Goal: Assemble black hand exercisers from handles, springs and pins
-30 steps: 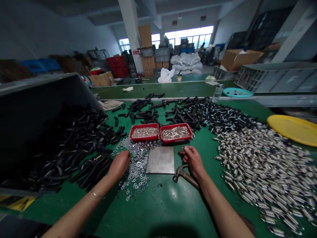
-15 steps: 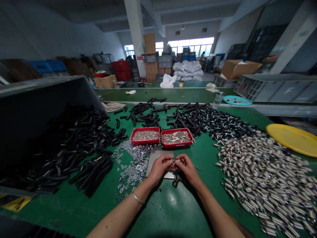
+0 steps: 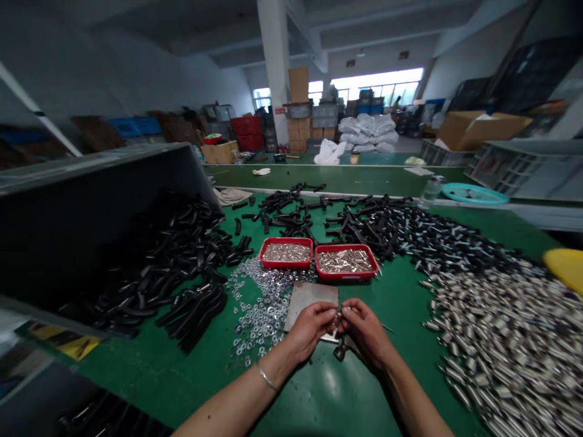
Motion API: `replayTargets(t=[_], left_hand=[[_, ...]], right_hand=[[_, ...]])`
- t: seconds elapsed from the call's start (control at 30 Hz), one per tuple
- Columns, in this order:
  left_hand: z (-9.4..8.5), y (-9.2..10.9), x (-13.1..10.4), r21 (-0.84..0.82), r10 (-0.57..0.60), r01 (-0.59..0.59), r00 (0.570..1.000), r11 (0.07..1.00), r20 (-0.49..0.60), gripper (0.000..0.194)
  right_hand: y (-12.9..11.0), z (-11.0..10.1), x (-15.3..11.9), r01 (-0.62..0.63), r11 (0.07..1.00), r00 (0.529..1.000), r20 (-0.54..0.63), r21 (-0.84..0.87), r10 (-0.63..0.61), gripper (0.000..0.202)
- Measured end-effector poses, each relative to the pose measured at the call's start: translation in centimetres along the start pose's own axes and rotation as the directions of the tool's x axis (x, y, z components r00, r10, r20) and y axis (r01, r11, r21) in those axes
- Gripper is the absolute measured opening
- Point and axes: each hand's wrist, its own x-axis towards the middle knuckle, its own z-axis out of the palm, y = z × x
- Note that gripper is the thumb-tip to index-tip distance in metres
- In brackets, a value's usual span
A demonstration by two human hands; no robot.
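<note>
My left hand [image 3: 313, 328] and my right hand [image 3: 365, 329] meet at the fingertips over the near right corner of a flat metal plate [image 3: 306, 297]. Both are closed in a pinch around small shiny metal pieces, too small to name. Partly under my right hand lies a hammer [image 3: 339, 352], its head showing on the green table. A thin metal rod [image 3: 387, 328] sticks out to the right of that hand. Loose metal nuts or rings [image 3: 259, 315] are spread left of the plate.
Beyond the plate stand a red tray of tiny metal parts [image 3: 286, 266] and a red tray of small pins [image 3: 347, 277]. Black handles [image 3: 191, 243] spill from a grey crate [image 3: 182, 159] at left. Silvery cylinders [image 3: 496, 340] are heaped at right, near a yellow lid [image 3: 565, 267].
The view has turned a little to the left, so everything sits farther right. My hands stay together over the plate, still pinching the small pieces.
</note>
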Motion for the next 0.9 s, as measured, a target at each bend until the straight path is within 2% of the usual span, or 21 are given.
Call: replayTargets(t=[0.1,0.2,0.27,0.33,0.4,0.47,0.53,0.6,0.67,0.73,0.8,0.87,0.9], left_hand=[[-0.4,0.0,0.5,0.034,0.045,-0.045,0.999,0.998,0.024,0.038],[-0.8,0.2,0.6,0.262,0.191,-0.195,0.981,0.945,0.040,0.029],[-0.9,0.1,0.0,0.512,0.364,-0.356,0.927,0.782,0.089,0.018],[-1.2,0.0,-0.9,0.703,0.489,-0.479,0.846,0.525,0.211,0.013],[-1.9,0.8,-1.4,0.784,0.497,-0.539,0.794,0.307,0.351,0.018],[-3.4,3.4,-1.2,0.828,0.446,-0.549,0.773,0.115,0.451,0.023],[-5.9,8.2,-0.5,0.873,0.398,-0.478,0.785,-0.097,0.474,0.026],[-9.3,14.1,0.2,0.909,0.418,-0.313,0.812,-0.277,0.407,0.031],[-13.2,19.6,0.8,0.917,0.472,-0.059,0.843,-0.395,0.258,0.036],[-17.7,23.4,1.8,0.885,0.468,0.092,0.871,-0.456,0.151,0.038],[-22.7,25.8,3.6,0.879,0.401,0.111,0.911,-0.464,0.097,0.040],[-27.8,27.1,6.4,0.904,0.324,-0.004,0.933,-0.427,0.157,0.040],[-29.8,27.4,7.7,0.911,0.336,-0.067,0.917,-0.407,0.217,0.038]], right_hand=[[0.2,-0.7,0.1,-0.103,0.993,0.995,0.008,0.065,0.103,0.031],[0.4,-1.5,0.6,-0.211,0.974,0.977,0.022,0.081,0.210,0.034],[0.6,-1.7,0.7,-0.226,0.971,0.974,-0.010,0.072,0.228,0.034],[0.9,-1.4,0.7,-0.187,0.982,0.979,-0.075,0.032,0.188,0.038],[1.1,-0.8,0.5,-0.131,0.990,0.984,-0.126,-0.042,0.125,0.045],[1.1,-0.2,0.4,-0.092,0.989,0.987,-0.145,-0.116,0.075,0.049],[1.0,0.3,0.4,-0.056,0.986,0.989,-0.146,-0.157,0.033,0.048],[0.9,0.5,0.4,-0.010,0.984,0.992,-0.126,-0.179,-0.013,0.043],[0.8,0.6,0.3,0.050,0.980,0.994,-0.088,-0.192,-0.068,0.038],[1.0,0.6,0.1,0.100,0.980,0.992,-0.052,-0.173,-0.111,0.035],[1.2,0.5,0.3,0.138,0.983,0.989,-0.029,-0.118,-0.142,0.035],[1.4,0.4,0.7,0.166,0.984,0.985,-0.028,-0.063,-0.168,0.034],[1.5,0.4,0.9,0.171,0.984,0.984,-0.034,-0.045,-0.173,0.033]])
